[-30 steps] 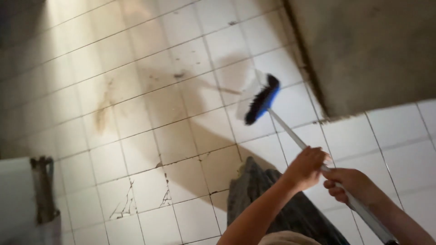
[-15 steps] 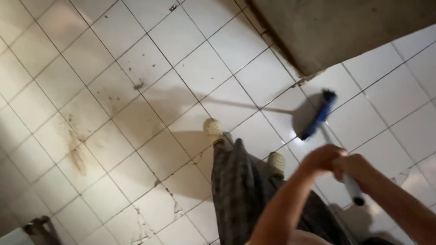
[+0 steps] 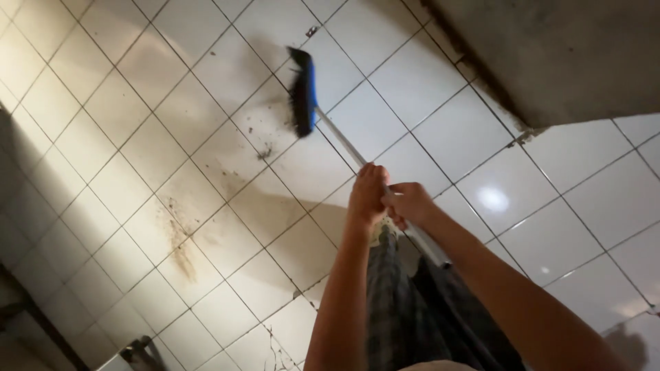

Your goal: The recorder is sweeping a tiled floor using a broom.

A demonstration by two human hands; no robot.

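I see both hands wrapped on one broom handle [image 3: 344,148] just right of the frame's centre. The left hand [image 3: 368,194] grips higher up the shaft, toward the head, fingers curled tight around the metal tube. The right hand [image 3: 410,204] sits just behind it, nearly touching, its fingers also folded around the shaft, with the handle's end poking out below it toward the lower right.

From my fingers the shaft runs up and to the left to the brush head [image 3: 304,91], which lies in the upper middle of the frame, well apart from both hands. The head is blue on top with dark bristles, and its bristles meet the white tiled floor [image 3: 124,165].

Counting: one broom, two hands on it. A scatter of dark dirt specks [image 3: 263,152] lies just below the bristles, and one brownish stain [image 3: 180,244] marks the tiles in the left centre. A grey concrete slab [image 3: 570,55] fills the upper right corner. Checked trousers [image 3: 399,309] show at the bottom, below my hands.
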